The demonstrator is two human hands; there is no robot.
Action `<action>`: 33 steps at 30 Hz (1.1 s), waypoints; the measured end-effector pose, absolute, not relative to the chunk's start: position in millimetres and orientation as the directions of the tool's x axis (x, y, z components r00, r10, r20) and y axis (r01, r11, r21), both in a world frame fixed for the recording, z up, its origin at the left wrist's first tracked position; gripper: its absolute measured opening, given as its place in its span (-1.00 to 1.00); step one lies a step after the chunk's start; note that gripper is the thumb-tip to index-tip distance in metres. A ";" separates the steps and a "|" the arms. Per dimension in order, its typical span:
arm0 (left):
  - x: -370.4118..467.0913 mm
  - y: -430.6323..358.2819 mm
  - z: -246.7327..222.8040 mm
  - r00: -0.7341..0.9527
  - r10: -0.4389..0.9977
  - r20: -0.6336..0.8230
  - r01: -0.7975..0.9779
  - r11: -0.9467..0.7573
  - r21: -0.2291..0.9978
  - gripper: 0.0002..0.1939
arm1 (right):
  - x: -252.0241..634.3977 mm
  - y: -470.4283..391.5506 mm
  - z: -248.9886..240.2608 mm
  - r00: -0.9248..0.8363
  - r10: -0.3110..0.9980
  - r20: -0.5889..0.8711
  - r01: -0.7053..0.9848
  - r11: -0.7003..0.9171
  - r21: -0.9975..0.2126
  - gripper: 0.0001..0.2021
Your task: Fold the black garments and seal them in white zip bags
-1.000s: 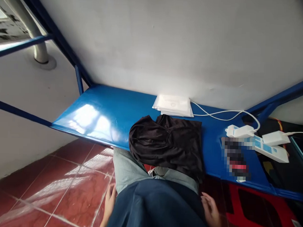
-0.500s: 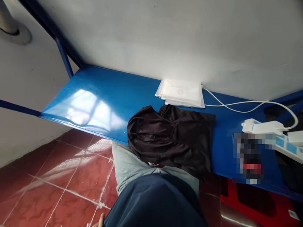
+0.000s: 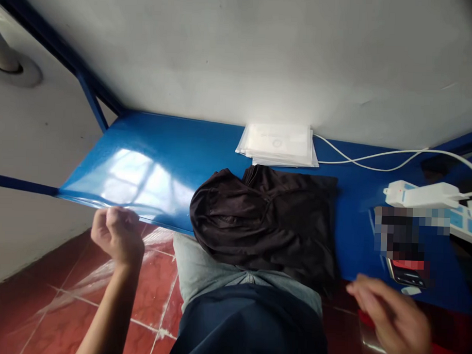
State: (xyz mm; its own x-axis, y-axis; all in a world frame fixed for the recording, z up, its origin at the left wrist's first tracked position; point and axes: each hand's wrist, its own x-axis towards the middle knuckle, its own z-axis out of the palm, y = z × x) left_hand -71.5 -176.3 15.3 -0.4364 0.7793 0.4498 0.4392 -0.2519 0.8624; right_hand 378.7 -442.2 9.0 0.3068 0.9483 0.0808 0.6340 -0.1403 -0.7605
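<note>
A dark brown or black garment, folded with a rounded hood-like part to the left, lies on the blue table and reaches its front edge. My left hand is raised at that edge, left of the garment, its fingers curled into a loose fist with nothing seen inside. Off the garment's lower right corner hovers my right hand, slightly blurred, fingers bent and drawn together, nothing visible in them. Neither hand touches the cloth.
Behind the garment lie flat white packets in clear sleeves. A white cable runs right to a white and blue power strip with a plugged-in adapter. A phone, partly pixelated, lies at right. A wall stands behind.
Both my hands have come up into view, left and right of the garment; before, only a fingertip showed at the bottom. The view has shifted slightly; the garment stays put.
</note>
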 end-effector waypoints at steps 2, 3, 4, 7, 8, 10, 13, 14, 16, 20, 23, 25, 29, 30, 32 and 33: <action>-34.6 -156.3 39.3 -0.462 0.701 0.543 0.235 -0.493 0.838 -0.79 | 385.5 -391.6 20.2 0.301 0.953 0.036 0.644 -0.176 -0.745 -0.77; -15.5 -149.3 49.4 -0.372 0.740 0.561 0.192 -0.530 0.826 -0.76 | 389.6 -366.0 19.4 0.334 0.942 0.032 0.640 -0.202 -0.742 -0.63; 3.4 -143.7 57.8 -0.204 0.808 0.553 0.183 -0.523 0.832 -0.76 | 394.4 -341.9 15.0 0.378 0.924 0.057 0.637 -0.215 -0.740 -0.45; 55.1 -131.1 68.3 0.394 0.845 0.362 0.310 -0.492 0.814 -0.86 | 411.8 -288.2 -7.5 0.486 0.869 0.097 0.632 -0.272 -0.725 -0.08; 69.9 -127.4 66.0 0.506 0.807 0.304 0.354 -0.516 0.780 -0.86 | 417.7 -278.0 -14.1 0.504 0.859 0.086 0.627 -0.296 -0.721 -0.04; 94.5 -119.6 53.9 0.590 0.760 0.273 0.419 -0.578 0.701 -0.80 | 427.7 -267.7 -22.0 0.518 0.855 0.021 0.583 -0.336 -0.740 -0.04; 116.5 -108.1 28.2 0.605 0.749 0.271 0.488 -0.617 0.617 -0.63 | 435.7 -267.0 -23.5 0.492 0.866 -0.088 0.464 -0.347 -0.815 -0.11; 119.9 -105.0 20.8 0.605 0.750 0.268 0.497 -0.618 0.609 -0.63 | 436.6 -268.1 -23.1 0.479 0.874 -0.086 0.455 -0.331 -0.826 -0.14; 122.3 -101.1 10.3 0.605 0.748 0.271 0.496 -0.621 0.608 -0.72 | 436.5 -270.3 -23.0 0.456 0.890 -0.009 0.504 -0.266 -0.822 -0.20; 117.7 -100.5 3.3 0.619 0.715 0.325 0.421 -0.651 0.631 -0.81 | 434.5 -272.8 -26.9 0.403 0.895 0.191 0.621 -0.115 -0.775 -0.29; 114.3 -100.0 1.3 0.633 0.691 0.350 0.346 -0.656 0.670 -0.83 | 433.0 -272.0 -30.1 0.368 0.893 0.261 0.660 -0.053 -0.749 -0.40; 113.2 -98.2 -0.8 0.633 0.695 0.341 0.319 -0.636 0.703 -0.80 | 432.0 -270.1 -31.7 0.353 0.883 0.310 0.676 -0.012 -0.737 -0.46; 111.5 -95.3 -3.1 0.626 0.698 0.347 0.301 -0.627 0.718 -0.76 | 430.9 -266.6 -32.6 0.381 0.833 0.401 0.690 0.032 -0.723 -0.54; 110.9 -95.4 -2.6 0.623 0.696 0.358 0.299 -0.634 0.713 -0.75 | 430.8 -266.6 -32.3 0.391 0.818 0.421 0.694 0.039 -0.719 -0.57; 109.5 -96.5 0.3 0.619 0.686 0.381 0.294 -0.653 0.698 -0.73 | 430.0 -267.4 -30.8 0.402 0.798 0.450 0.689 0.060 -0.722 -0.62; 108.7 -97.2 2.5 0.623 0.676 0.393 0.289 -0.666 0.688 -0.73 | 429.1 -268.1 -29.9 0.396 0.802 0.447 0.678 0.073 -0.732 -0.64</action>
